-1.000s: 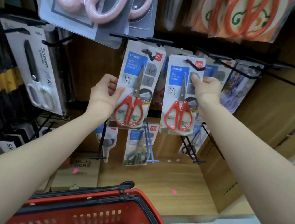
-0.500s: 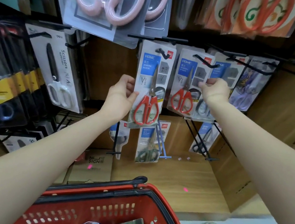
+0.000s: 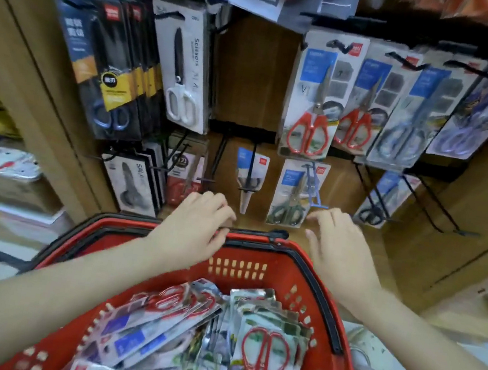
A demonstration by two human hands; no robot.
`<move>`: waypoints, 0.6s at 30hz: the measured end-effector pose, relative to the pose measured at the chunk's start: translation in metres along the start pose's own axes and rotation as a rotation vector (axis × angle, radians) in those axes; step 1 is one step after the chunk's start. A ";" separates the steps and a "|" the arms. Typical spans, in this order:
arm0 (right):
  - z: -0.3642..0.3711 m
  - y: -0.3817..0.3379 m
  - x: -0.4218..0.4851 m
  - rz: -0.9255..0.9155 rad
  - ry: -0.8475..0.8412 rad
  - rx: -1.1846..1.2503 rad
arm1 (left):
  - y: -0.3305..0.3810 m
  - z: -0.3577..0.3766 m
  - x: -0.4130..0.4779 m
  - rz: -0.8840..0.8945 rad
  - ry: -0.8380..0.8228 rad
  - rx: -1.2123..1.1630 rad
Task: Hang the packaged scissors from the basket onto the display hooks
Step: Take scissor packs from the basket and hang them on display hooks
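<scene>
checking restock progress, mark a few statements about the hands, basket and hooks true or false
1. The left hand and right hand both hold nothing. True.
2. The red basket is empty. False: packaged scissors lie in it.
3. A red-handled scissors pack hangs on a display hook. True.
4. The right hand grips a hanging pack. False: it is empty, near the basket's far rim.

— Where did the hands go?
— Both let go. The left hand [image 3: 199, 225] and right hand [image 3: 337, 248] dropped from the two red-handled scissors packs [image 3: 314, 100] to the red basket's [image 3: 329, 306] far rim, fingers loose and holding nothing.
— And the packs?
— They were left hanging free on their hooks.
</scene>
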State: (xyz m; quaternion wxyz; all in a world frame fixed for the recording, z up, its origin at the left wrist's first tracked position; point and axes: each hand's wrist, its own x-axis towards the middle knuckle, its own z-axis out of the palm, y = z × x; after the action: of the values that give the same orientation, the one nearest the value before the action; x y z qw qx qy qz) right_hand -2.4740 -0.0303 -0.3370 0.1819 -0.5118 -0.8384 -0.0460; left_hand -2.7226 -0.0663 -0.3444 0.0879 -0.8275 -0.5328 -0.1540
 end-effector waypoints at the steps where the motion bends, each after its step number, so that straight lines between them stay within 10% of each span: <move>1: 0.007 -0.008 -0.014 -0.043 -0.013 0.028 | 0.001 0.009 -0.021 0.000 -0.044 -0.011; 10: 0.070 -0.046 -0.095 0.004 -0.504 0.203 | 0.016 0.093 -0.158 -0.252 -0.587 -0.320; 18: 0.087 -0.055 -0.120 0.041 -0.463 0.168 | 0.020 0.098 -0.195 -0.227 -0.712 -0.533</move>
State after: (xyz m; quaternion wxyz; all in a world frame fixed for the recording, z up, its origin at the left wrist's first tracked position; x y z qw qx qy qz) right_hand -2.4954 -0.1339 -0.4539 0.0275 -0.5087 -0.8480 0.1462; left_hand -2.7637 -0.2111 -0.5042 -0.3339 -0.7590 -0.5589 -0.0004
